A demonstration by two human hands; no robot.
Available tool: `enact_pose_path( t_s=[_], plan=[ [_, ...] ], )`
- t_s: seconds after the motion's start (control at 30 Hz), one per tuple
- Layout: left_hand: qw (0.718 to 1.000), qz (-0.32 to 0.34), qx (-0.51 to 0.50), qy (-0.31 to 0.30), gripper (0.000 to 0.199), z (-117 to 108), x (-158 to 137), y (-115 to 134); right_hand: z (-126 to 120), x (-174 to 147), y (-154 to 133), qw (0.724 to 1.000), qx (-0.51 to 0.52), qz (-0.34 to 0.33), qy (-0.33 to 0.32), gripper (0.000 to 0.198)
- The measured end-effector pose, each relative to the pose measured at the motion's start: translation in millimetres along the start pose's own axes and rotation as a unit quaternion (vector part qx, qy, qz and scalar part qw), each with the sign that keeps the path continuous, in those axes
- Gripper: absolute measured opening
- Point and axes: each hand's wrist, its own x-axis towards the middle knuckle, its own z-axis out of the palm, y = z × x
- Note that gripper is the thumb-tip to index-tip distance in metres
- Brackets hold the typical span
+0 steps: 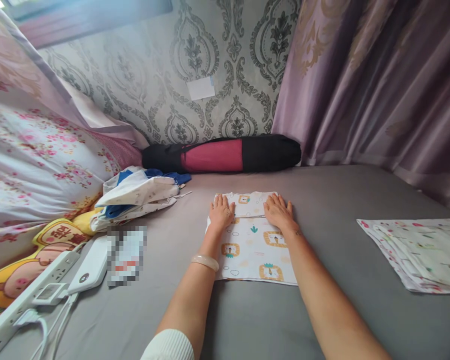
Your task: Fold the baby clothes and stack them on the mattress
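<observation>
Beneath the left hand [222, 212] and right hand [279, 212], a smooth grey sheet [165, 280] is spread; beyond them, a black-and-red cylindrical fabric bag [217, 156] is laid. A white, folded-over lion-print cloth [247, 250] is pressed flat by both, opened out, nothing gripped.

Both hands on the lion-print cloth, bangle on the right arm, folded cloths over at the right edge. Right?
One slip: the bangle is on the left arm, as the head view shows. The rest stands: left hand and right hand on the lion-print cloth, folded cloths at the right edge.
</observation>
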Motion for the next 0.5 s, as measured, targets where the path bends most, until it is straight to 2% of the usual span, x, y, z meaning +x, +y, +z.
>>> enact_pose_path(
  t_s=[0.07, 0.27, 0.5],
  plan=[
    [1.0, 0.004, 0.01, 0.0, 0.057, -3.2, 2.4, 3.0, -1.1, 2.8, -1.3, 1.0, 0.006, -0.005, 0.011, 0.057],
    [0.997, 0.026, 0.023, 0.071, 0.056, -0.9, 15.6, 7.5, 3.3, 10.9, -5.7, 0.999, 0.018, -0.012, 0.04, 0.057],
    [0.999, 0.027, 0.011, 0.04, 0.064, 7.1, 17.1, -1.5, 13.0, 13.5, -4.1, 0.998, 0.018, -0.002, 0.065, 0.06]
  ],
)
